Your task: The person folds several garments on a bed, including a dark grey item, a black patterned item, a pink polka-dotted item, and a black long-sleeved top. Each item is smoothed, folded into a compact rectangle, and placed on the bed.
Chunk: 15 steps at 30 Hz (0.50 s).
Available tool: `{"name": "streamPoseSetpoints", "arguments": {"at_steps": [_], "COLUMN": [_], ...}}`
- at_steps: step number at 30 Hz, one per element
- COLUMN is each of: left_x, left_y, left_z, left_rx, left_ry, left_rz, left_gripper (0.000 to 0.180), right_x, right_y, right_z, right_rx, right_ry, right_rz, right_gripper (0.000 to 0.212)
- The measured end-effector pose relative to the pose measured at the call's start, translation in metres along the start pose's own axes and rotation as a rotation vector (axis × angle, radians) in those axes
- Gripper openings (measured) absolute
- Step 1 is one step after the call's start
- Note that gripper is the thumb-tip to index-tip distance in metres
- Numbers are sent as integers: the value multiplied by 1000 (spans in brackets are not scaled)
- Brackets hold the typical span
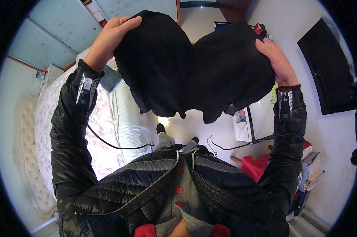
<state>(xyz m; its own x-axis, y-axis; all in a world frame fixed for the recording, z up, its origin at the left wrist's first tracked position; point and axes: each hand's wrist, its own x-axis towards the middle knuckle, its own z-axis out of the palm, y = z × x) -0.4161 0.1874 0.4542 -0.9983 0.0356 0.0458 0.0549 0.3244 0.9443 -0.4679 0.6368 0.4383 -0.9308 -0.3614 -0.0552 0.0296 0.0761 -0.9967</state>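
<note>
A black cloth garment (pixel 186 75) is stretched out in the air between my two hands. Its upper edge dips to a notch in the middle, leaving a rounded lobe on each side, and its lower edge hangs uneven with a few small tips. Its exact kind I cannot tell. My left hand (pixel 117 37) grips the upper left side, thumb lying over the front of the cloth. At the upper right side my right hand (pixel 276 59) pinches the edge, its fingers mostly hidden behind the fabric.
On the left stands a bed with a floral cover (pixel 56 114) and a tufted headboard (pixel 32 154). Pale blue cabinet doors (pixel 64 33) rise behind it. A television (pixel 328 67) hangs on the right wall. Red cloth (pixel 255 166) lies near my right arm, and a white cabinet (pixel 261 118) stands beyond.
</note>
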Motion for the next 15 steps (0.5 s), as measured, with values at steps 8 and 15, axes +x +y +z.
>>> {"name": "streamPoseSetpoints", "arguments": {"at_steps": [8,15], "left_x": [-21,-29], "left_y": [-83,-73], "left_z": [41,62], "left_rx": [-361,-472], "left_ry": [56,-59], "left_rz": [-180,-102], "left_gripper": [28,26], "right_x": [33,27], "right_y": [63,44], "right_z": [81,144], "right_rx": [218,162], "right_ry": [-75,-163], "right_rz": [312,204], "right_gripper": [37,32]}}
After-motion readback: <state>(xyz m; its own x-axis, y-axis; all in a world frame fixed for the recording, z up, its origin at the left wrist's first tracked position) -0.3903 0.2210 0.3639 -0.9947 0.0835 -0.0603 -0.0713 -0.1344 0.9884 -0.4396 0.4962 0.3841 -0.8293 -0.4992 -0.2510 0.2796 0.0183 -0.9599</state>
